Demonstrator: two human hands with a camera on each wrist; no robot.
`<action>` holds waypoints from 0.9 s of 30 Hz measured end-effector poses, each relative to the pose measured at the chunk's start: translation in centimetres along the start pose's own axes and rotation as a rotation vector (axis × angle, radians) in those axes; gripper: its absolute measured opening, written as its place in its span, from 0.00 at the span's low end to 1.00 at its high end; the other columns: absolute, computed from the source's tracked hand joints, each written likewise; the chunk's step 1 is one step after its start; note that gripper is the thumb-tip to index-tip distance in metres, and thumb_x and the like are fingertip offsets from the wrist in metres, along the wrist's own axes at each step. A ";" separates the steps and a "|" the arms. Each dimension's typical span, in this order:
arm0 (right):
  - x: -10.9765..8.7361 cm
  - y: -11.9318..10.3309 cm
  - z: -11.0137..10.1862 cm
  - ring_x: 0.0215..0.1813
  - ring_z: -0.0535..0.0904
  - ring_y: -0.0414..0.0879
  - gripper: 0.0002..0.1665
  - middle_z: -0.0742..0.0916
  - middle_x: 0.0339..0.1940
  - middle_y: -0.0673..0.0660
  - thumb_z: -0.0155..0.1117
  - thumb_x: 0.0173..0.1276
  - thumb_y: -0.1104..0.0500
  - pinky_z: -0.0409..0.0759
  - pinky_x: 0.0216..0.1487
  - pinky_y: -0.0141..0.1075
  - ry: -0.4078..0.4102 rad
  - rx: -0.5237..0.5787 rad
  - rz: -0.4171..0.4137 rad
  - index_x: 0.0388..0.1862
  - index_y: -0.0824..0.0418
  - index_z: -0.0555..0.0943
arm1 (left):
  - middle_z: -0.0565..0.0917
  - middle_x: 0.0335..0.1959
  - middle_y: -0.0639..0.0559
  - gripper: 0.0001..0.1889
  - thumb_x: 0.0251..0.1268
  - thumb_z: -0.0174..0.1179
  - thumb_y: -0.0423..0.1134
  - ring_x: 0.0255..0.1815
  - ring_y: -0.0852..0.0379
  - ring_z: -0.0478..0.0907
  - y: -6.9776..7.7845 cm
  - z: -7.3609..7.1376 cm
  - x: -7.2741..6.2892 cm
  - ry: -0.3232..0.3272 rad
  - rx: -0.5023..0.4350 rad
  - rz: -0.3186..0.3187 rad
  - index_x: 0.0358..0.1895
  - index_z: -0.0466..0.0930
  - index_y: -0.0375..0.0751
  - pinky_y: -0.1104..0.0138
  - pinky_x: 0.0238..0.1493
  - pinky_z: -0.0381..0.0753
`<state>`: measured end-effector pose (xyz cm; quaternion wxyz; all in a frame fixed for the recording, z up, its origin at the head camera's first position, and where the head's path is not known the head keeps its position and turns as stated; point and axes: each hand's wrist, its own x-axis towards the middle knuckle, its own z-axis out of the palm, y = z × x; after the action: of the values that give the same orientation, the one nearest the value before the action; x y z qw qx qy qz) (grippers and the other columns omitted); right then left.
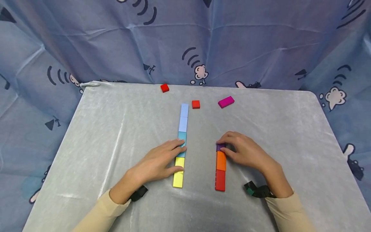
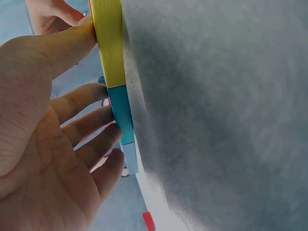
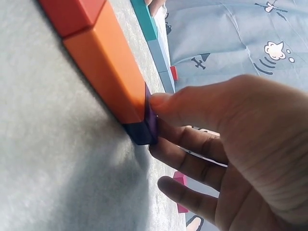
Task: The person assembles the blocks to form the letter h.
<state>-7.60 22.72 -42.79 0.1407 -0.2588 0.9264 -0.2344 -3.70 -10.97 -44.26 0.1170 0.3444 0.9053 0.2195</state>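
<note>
Right hand: the right hand (image 1: 244, 149) pinches the purple block (image 1: 219, 147) between thumb and fingers.
Purple block: far end of the short row, touching the orange block (image 1: 221, 161); the red block (image 1: 220, 181) forms the near end.
Left hand: the left hand (image 1: 157, 161) has fingers spread, touching the long row's yellow blocks (image 1: 178, 180) and teal section (image 1: 182, 135).
Step in hand: apparently aligning the purple block.
Next move: calls for flush edges, then release without dragging.
Loose pieces: magenta block (image 1: 226, 101) and small red blocks (image 1: 195, 104), beyond the hands.
</note>
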 end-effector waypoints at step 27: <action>-2.8 -1.4 1.1 0.72 0.78 0.59 0.38 0.81 0.73 0.59 0.79 0.65 0.48 0.79 0.74 0.61 0.023 -0.072 -0.017 0.72 0.58 0.80 | 0.70 0.81 0.46 0.36 0.71 0.70 0.54 0.85 0.48 0.65 0.0 -0.1 0.1 -0.022 -0.017 -0.015 0.77 0.73 0.41 0.56 0.87 0.64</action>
<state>-4.25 22.81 -42.62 0.1186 -0.2691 0.9336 -0.2049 -3.77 -10.94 -44.17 0.1314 0.3391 0.9046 0.2225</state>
